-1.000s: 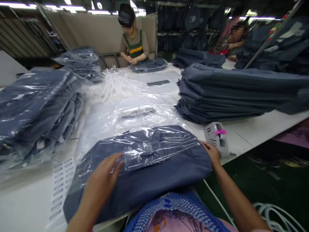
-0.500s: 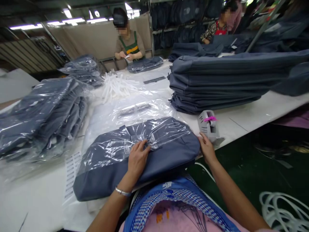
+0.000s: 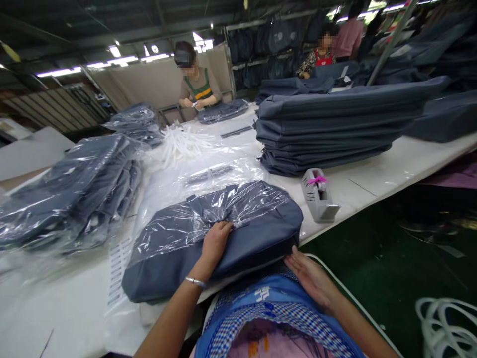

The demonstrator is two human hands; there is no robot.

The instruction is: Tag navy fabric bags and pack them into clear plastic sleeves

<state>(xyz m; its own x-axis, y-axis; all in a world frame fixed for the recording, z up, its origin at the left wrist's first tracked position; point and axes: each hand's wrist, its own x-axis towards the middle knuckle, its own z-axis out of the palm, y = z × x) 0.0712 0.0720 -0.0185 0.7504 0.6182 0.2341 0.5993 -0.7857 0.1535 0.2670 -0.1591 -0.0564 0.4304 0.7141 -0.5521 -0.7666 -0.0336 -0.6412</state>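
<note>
A dark blue fabric bag [image 3: 257, 248] lies in front of me, its far part under a clear plastic bag [image 3: 175, 223] that is bunched up near the middle. My left hand [image 3: 216, 241], with a bangle at the wrist, is closed on the bunched plastic, pressing onto the fabric bag. Beside the near right corner of the fabric bag is my right hand [image 3: 307, 273], its fingers stretched out and holding nothing. Whether its fingertips touch the fabric cannot be made out. A grey tape dispenser [image 3: 316, 199] with a pink band stands just right of the fabric bag.
Plastic-wrapped bags [image 3: 70, 184] are piled at the left. A tall stack of dark blue bags [image 3: 328, 124] stands at the back right. White strips [image 3: 186, 144] lie heaped beyond the plastic sheets. Across the table, a co-worker [image 3: 201, 87] handles something small and white.
My right hand has come away from the right end of the fabric bag by the tape dispenser, down toward my body. My left hand stays at the bunched plastic, its fingers more curled.
</note>
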